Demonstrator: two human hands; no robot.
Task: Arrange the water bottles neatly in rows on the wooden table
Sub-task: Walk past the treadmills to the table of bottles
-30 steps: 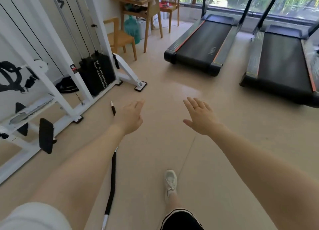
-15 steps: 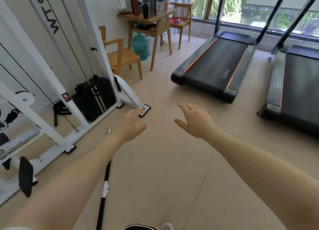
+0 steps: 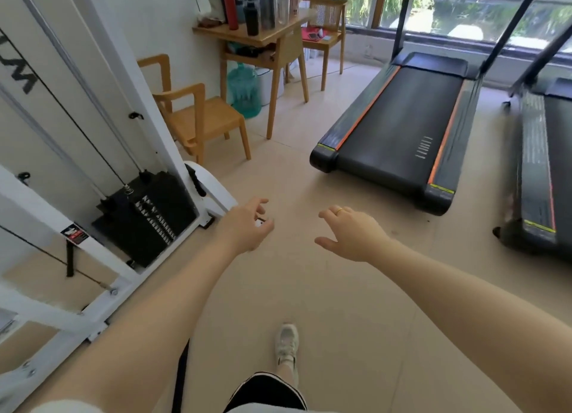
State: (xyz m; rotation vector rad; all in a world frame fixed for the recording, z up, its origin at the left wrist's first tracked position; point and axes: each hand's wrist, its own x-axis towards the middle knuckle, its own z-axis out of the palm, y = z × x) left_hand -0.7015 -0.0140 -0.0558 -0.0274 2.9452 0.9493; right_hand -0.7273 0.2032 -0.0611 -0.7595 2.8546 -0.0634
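Several water bottles (image 3: 266, 5) stand clustered on a small wooden table (image 3: 238, 35) against the far wall, among them a red bottle (image 3: 230, 7) and a black bottle (image 3: 251, 21). Both my arms reach forward over the floor, far short of the table. My left hand (image 3: 247, 227) is empty, with its fingers loosely spread. My right hand (image 3: 353, 234) wears a ring, holds nothing, and its fingers are apart. One of my feet (image 3: 287, 341) is stepping forward below.
A white cable machine (image 3: 102, 177) with a black weight stack lines the left. A wooden chair (image 3: 198, 121) and a green water jug (image 3: 244, 89) stand by the table; another chair (image 3: 325, 16) is behind it. Two treadmills (image 3: 399, 134) fill the right side.
I have walked closer to the table, so the bottles and table appear larger and lower in view. Both hands stay raised and empty; a foot has come into view.
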